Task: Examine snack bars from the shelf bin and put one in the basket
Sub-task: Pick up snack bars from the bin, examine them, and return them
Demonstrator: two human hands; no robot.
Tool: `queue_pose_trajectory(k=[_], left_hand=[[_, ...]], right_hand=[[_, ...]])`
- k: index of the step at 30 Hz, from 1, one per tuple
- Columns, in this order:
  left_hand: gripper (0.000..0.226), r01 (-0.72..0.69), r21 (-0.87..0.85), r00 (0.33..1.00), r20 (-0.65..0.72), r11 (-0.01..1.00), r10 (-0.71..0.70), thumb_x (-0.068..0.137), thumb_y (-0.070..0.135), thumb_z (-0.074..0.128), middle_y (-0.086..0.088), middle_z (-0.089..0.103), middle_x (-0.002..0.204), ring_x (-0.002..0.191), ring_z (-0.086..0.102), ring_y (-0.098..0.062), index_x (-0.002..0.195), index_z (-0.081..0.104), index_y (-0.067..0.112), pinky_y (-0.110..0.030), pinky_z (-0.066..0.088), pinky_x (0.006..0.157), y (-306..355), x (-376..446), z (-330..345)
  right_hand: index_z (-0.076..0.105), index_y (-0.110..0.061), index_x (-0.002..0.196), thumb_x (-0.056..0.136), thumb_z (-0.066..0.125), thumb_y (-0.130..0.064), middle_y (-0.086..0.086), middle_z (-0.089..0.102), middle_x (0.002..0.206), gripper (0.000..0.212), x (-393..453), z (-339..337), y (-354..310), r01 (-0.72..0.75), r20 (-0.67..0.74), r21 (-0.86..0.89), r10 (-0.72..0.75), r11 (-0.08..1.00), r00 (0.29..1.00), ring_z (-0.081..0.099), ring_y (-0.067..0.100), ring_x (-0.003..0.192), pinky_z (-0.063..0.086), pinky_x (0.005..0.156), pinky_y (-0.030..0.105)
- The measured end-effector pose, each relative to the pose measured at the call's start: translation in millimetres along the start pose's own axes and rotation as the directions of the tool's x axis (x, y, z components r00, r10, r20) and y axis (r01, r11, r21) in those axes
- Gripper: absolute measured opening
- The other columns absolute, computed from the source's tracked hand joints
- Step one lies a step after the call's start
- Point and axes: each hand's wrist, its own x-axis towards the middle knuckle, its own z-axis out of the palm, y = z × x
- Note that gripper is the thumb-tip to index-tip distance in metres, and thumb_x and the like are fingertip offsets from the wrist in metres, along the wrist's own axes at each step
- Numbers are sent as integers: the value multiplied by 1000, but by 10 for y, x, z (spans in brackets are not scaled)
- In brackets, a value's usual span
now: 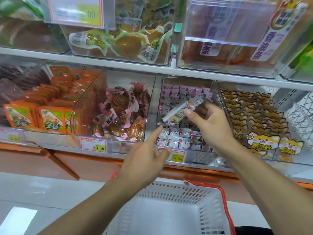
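Observation:
A clear shelf bin on the lower shelf holds several small pink-and-white wrapped snack bars. My right hand is raised over this bin and pinches one long white-wrapped snack bar between thumb and fingers, the bar tilted up to the right. My left hand is in front of the bin's lower left corner, its index finger stretched toward the bin, holding nothing. A white plastic basket with red handles sits below both arms, with nothing visible inside.
Neighbouring clear bins hold brown vacuum-packed snacks to the left, orange packets further left and cat-print packets to the right. Price tags line the shelf edge. An upper shelf carries more bins. White floor lies below.

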Motion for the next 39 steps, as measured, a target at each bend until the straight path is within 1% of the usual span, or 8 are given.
queue_pose_trajectory(k=[6,13,17,19,24,28,31,39], left_hand=[[85,-34,411,999,-15,911,44,92,66,47,9,63,62,68,63,-12,152,-10,45,-35,55,71,-26,33,39],[81,-26,471,999,-15,882,38,93,63,51,6,63,76,86,68,-24,152,-1,45,-44,52,82,-24,31,40],[81,-33,469,999,-6,882,41,93,61,53,7,61,73,84,69,-24,150,-1,47,-45,53,86,-24,21,33],[80,-43,468,999,-8,883,53,93,58,55,11,55,68,79,67,-21,150,1,46,-44,53,86,-34,13,31],[76,-56,458,997,-15,887,70,93,55,57,11,51,59,66,59,-17,148,6,45,-40,54,81,-59,-4,11],[75,-57,446,997,-22,893,75,93,55,58,10,57,60,70,66,-17,148,8,45,-41,55,81,-58,-9,8],[75,-56,426,997,-29,903,75,93,56,58,10,58,59,69,66,-15,148,7,46,-41,56,82,-54,-6,13],[84,-84,389,989,-77,917,124,92,58,57,12,62,61,66,63,-8,152,-2,47,-40,58,76,-62,3,10]], right_hand=[[68,-15,102,96,63,-41,-4,75,92,27,123,148,-84,65,64,-256,-50,965,997,70,14,88,55,82,41],[56,-22,85,94,67,-40,-10,66,76,23,246,243,-55,47,79,-392,-17,919,997,56,3,65,37,56,23],[59,-29,117,91,73,-36,-19,65,90,31,224,330,-15,78,93,-401,-44,913,995,59,-5,80,40,64,11],[56,-32,127,90,75,-32,-13,70,103,42,188,356,16,115,147,-434,-56,894,988,64,3,91,47,74,16],[70,-26,117,96,66,-38,-4,70,117,25,180,371,59,280,331,-696,-51,662,942,64,20,106,53,90,39],[73,-26,114,95,67,-31,-3,69,113,20,250,287,44,256,187,-747,-177,613,966,63,19,102,55,89,37],[72,-30,112,94,67,-37,-3,73,106,20,239,261,96,177,153,-844,-88,506,984,66,19,90,58,81,37],[65,-28,95,98,64,-26,-19,66,87,3,181,224,-4,137,-57,-456,-182,879,982,61,-6,79,49,69,16]])
